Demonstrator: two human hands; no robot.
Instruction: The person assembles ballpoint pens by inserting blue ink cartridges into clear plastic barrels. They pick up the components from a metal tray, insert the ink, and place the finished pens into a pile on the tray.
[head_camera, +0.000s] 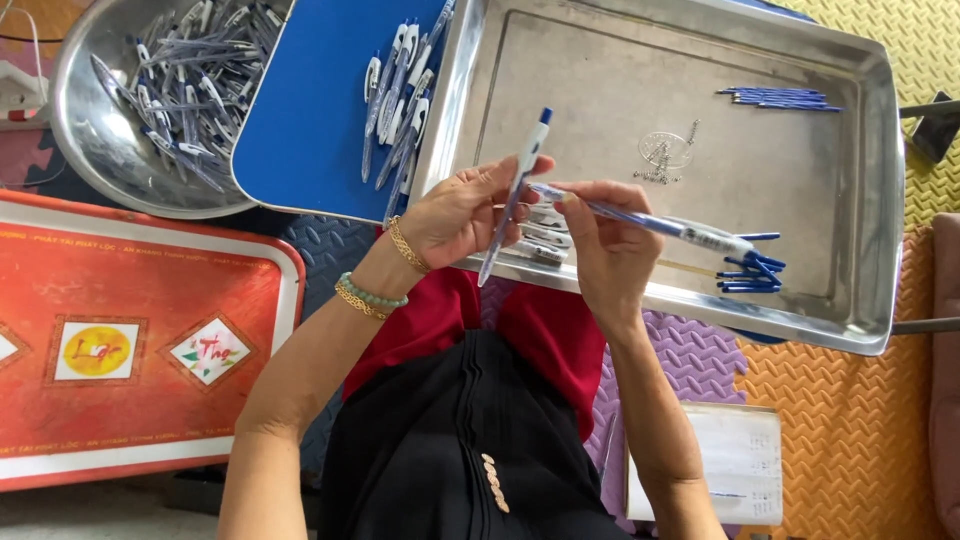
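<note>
My left hand (462, 212) grips a clear pen barrel (516, 195) with a blue tip, held nearly upright over the near edge of a steel tray (620, 90). My right hand (602, 240) holds a second pen (650, 222), blue and clear, lying almost level and pointing right. The two pens cross between my fingers. Several more pen parts (545, 235) are tucked under my hands at the tray's near rim. Blue refills lie in two small piles on the tray, one pile (780, 97) at the far right and one pile (750, 272) near my right hand.
A round steel bowl (80, 110) full of pens stands at the far left. Several finished pens (400, 100) lie on a blue board (310, 110). A red tray (130, 340) lies at the left. Small springs (665, 155) lie mid-tray. A paper notepad (735, 460) rests on foam floor mats.
</note>
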